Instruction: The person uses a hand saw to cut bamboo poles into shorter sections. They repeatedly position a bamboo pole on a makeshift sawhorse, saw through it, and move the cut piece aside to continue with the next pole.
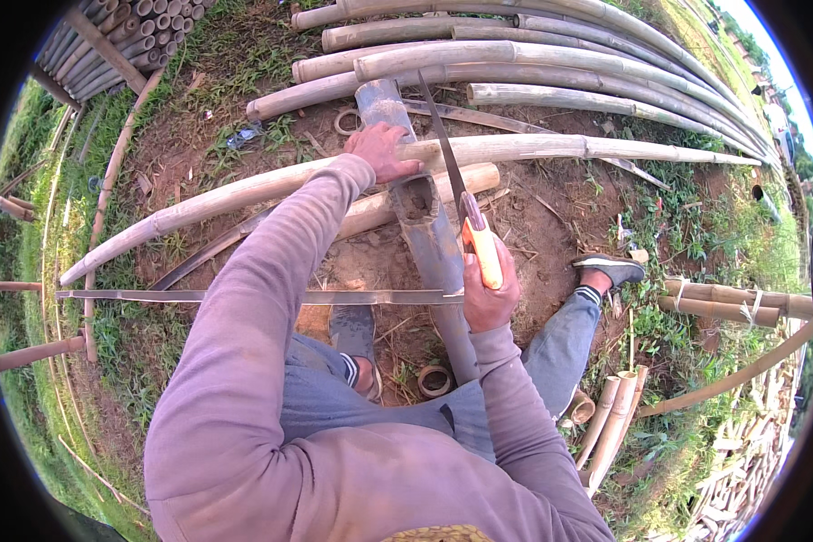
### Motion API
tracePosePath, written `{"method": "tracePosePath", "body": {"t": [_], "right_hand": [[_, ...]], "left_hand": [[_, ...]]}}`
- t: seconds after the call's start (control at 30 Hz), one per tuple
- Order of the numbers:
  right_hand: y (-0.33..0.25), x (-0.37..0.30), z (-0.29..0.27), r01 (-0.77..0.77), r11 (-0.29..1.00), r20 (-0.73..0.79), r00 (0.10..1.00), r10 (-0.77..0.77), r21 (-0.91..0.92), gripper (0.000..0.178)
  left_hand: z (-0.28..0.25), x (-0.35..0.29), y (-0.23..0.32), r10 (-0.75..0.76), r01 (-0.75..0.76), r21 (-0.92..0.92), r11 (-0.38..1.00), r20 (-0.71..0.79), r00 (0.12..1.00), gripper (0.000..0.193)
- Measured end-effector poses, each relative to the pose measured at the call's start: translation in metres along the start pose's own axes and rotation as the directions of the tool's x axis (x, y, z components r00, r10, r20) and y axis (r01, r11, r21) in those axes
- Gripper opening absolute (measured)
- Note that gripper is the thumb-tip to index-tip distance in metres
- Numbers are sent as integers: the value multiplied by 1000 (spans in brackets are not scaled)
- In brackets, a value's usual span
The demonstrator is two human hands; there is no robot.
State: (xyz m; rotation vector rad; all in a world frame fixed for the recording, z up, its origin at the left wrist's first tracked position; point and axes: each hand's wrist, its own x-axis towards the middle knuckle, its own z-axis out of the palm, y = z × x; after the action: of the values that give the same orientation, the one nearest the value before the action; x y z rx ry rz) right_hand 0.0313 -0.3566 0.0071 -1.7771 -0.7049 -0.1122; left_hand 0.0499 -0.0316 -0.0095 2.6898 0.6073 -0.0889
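My right hand (494, 287) is wrapped round the orange and yellow handle of a handsaw (444, 140). Its long dark blade points away from me and lies across a pale bamboo pole (533, 147). My left hand (385, 152) grips that pole just left of the blade, thumb nearer me and fingers on the far side. Under the pole runs a grey beam (438, 257) with a square notch, stretching from between my legs to the far bamboo. A shorter, thicker bamboo piece (470, 181) lies below the pole, across the beam.
Several long bamboo poles (551, 54) lie on the ground beyond. A thin split strip (181, 296) crosses in front of me on the left. Bamboo rings (434, 381) and short cut pieces (610, 420) lie near my feet. Stacked bamboo (140, 41) stands at far left.
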Motion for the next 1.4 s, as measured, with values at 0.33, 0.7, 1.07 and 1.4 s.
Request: {"method": "tracePosePath", "body": {"t": [0.33,0.7,1.07,1.4], "right_hand": [[-13,8,5,-325,928,110,945,309,182,48],[-45,-96,-63,-240,961,112,968,225,137,51],[-27,-36,-10,-278,938,47,961,274,208,51],[-10,35,24,-322,933,82,946,312,161,40]], "left_hand": [[-12,-44,-36,-105,98,184,978,32,994,60],[-20,-51,-43,-101,91,147,985,62,993,54],[-18,-44,-42,-83,74,141,987,59,995,52],[-9,-47,-39,-53,59,114,992,-50,997,51]]}}
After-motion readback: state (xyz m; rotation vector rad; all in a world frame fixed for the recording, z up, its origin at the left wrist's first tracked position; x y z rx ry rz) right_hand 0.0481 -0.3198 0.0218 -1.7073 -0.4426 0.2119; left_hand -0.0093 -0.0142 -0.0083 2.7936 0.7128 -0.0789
